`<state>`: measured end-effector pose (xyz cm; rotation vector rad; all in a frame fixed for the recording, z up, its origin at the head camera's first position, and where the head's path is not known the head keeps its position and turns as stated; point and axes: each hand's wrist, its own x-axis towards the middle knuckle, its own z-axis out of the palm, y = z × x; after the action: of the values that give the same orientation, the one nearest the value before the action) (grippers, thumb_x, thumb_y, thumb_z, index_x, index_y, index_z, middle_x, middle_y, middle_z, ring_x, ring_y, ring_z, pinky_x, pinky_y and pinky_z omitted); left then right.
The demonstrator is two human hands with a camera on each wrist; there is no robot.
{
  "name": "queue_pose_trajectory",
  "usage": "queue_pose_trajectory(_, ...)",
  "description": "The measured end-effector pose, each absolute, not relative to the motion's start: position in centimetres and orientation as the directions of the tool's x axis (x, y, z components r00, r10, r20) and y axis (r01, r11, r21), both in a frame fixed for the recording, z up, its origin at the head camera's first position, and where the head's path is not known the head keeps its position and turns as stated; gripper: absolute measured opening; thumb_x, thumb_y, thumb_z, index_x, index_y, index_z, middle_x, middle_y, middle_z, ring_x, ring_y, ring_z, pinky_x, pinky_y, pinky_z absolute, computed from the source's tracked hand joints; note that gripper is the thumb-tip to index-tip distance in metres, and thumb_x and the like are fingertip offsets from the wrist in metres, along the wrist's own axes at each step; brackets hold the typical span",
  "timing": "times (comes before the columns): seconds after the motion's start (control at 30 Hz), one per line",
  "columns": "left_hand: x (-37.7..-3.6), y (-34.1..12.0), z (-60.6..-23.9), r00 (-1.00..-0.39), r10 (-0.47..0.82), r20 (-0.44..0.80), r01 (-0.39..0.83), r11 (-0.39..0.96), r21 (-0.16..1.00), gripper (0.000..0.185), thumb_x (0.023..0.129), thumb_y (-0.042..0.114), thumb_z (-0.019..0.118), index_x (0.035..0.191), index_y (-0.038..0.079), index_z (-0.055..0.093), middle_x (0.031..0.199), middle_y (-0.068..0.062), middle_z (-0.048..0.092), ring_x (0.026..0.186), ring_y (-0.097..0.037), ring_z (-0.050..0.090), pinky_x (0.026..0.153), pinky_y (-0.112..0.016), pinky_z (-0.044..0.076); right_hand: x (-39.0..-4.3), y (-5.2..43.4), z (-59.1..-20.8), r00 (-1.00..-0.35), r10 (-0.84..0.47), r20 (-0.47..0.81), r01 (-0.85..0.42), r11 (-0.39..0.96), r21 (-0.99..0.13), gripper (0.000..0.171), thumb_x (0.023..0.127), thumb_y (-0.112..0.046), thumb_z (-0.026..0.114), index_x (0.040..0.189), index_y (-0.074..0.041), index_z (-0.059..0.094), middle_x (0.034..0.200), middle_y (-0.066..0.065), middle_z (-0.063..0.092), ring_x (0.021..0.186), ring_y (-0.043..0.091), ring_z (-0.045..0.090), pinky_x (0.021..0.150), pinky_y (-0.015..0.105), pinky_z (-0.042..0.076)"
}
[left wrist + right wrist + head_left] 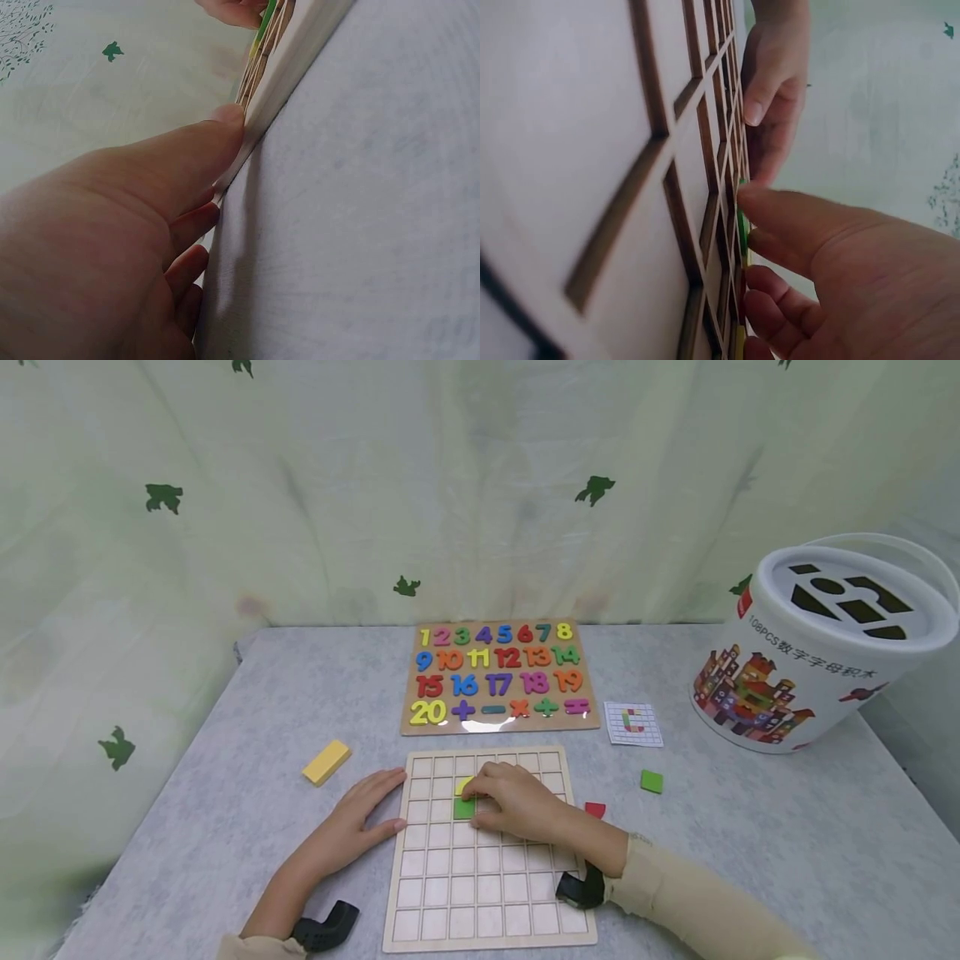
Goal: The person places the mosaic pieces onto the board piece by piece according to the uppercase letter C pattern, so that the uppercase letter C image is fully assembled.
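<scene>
My left hand [351,823] lies at the left edge of the wooden grid board [489,935], fingers stretched out. In the left wrist view its thumb [229,116] touches the board's rim. Over the upper middle of the board, my right hand [513,800] has its thumb and index finger at two opposite edges of a green square tile [463,810], pinching it at the grid. A yellow tile [462,784] shows just behind the green one, partly covered by the fingers. In the right wrist view the green tile [742,225] appears edge-on beside the fingertips.
A number puzzle board [501,677] lies behind the grid. Right of it are a printed pattern card [633,724], a loose green tile [652,782], a red tile [595,810] and a big white bucket [810,652]. A yellow block [326,763] lies at left.
</scene>
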<state>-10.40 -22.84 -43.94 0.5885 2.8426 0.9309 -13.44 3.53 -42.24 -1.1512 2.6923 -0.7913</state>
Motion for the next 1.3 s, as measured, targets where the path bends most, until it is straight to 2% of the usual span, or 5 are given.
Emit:
queue_pose_trajectory(0.27, -10.4, -22.8, -44.0, -0.924, 0.381, 0.024, 0.322, 0.745, 0.585, 0.062, 0.076, 0.045, 0.052, 0.129, 0.024, 0.029, 0.130, 0.009, 0.026, 0.120, -0.015, 0.018, 0.094, -0.043, 0.019, -13.0, 4.6, -41.2, -0.734, -0.676, 0.066, -0.561, 0.548, -0.620, 0.053, 0.072, -0.044, 0.057, 0.118, -0.021, 0.043, 0.103, -0.010, 0.046, 0.094, 0.005, 0.042, 0.080, 0.028, 0.038)
queue_pose_trajectory(0.47, -10.4, -22.8, -43.9, -0.922, 0.387, 0.030, 0.330, 0.741, 0.585, 0.062, 0.076, 0.044, 0.052, 0.129, 0.023, 0.030, 0.130, 0.008, 0.027, 0.120, -0.015, 0.019, 0.095, -0.042, 0.019, -12.3, 6.5, -39.1, -0.772, -0.624, 0.116, -0.535, 0.540, -0.650, 0.059, 0.073, -0.046, 0.055, 0.124, -0.023, 0.035, 0.124, -0.009, 0.033, 0.112, 0.010, 0.031, 0.088, 0.034, 0.034)
queue_pose_trajectory(0.9, -10.4, -22.9, -43.9, -0.923, 0.385, 0.025, 0.325, 0.742, 0.587, 0.062, 0.076, 0.044, 0.052, 0.129, 0.023, 0.029, 0.131, 0.008, 0.026, 0.120, -0.015, 0.018, 0.094, -0.043, 0.018, -11.3, 14.4, -37.9, -0.840, -0.452, 0.299, -0.532, 0.582, -0.615, 0.068, 0.070, -0.041, 0.060, 0.128, -0.021, 0.029, 0.128, -0.002, 0.032, 0.116, 0.015, 0.029, 0.086, 0.039, 0.035)
queue_pose_trajectory(1.07, -10.4, -22.9, -43.9, -0.924, 0.383, 0.023, 0.323, 0.744, 0.585, 0.062, 0.076, 0.045, 0.052, 0.129, 0.023, 0.029, 0.131, 0.008, 0.026, 0.120, -0.016, 0.018, 0.094, -0.043, 0.019, -11.3, 17.1, -39.0, -0.902, -0.357, 0.242, -0.427, 0.666, -0.612, 0.070, 0.067, -0.038, 0.064, 0.127, -0.021, 0.032, 0.127, 0.000, 0.033, 0.116, 0.019, 0.028, 0.086, 0.043, 0.034)
queue_pose_trajectory(1.3, -10.3, -22.8, -43.8, -0.924, 0.382, 0.013, 0.315, 0.741, 0.593, 0.062, 0.076, 0.045, 0.052, 0.129, 0.023, 0.029, 0.131, 0.008, 0.026, 0.120, -0.016, 0.018, 0.094, -0.044, 0.018, -11.5, 20.3, -41.2, -0.963, -0.266, 0.048, -0.234, 0.732, -0.639, 0.071, 0.067, -0.038, 0.065, 0.127, -0.016, 0.032, 0.127, 0.008, 0.032, 0.116, 0.028, 0.026, 0.087, 0.051, 0.027)
